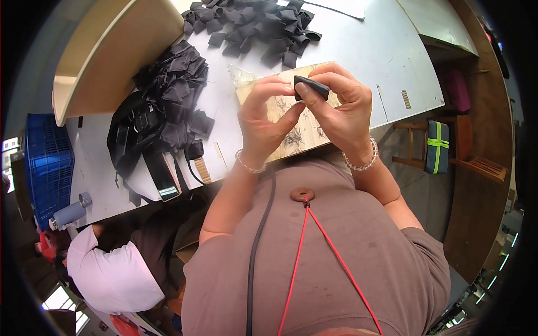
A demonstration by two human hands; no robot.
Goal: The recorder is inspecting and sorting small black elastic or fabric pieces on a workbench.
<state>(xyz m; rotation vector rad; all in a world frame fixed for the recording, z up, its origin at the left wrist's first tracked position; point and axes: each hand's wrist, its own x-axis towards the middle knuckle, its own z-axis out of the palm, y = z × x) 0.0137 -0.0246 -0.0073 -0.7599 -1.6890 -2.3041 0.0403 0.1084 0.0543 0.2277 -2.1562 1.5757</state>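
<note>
A small folded black fabric piece [315,87] is pinched between the thumb and fingers of my right hand [343,98]. At the left end of that piece is my left hand [266,115], curved, its thumb and fingertips apart; whether they touch the fabric I cannot tell. Both hands are above a worn wooden board [294,137] marked with dark scribbles. Beyond them on the white table [386,61] lies a heap of similar black fabric pieces [263,28]. Another black pile [174,84] is to the left.
A phone [159,176] lies below the left pile, beside a black bag [126,131]. A blue bottle [70,211] and a blue crate [50,168] are far left, near a beige panel [120,50]. Another person [115,274] is at lower left. A wooden chair [412,145] stands right.
</note>
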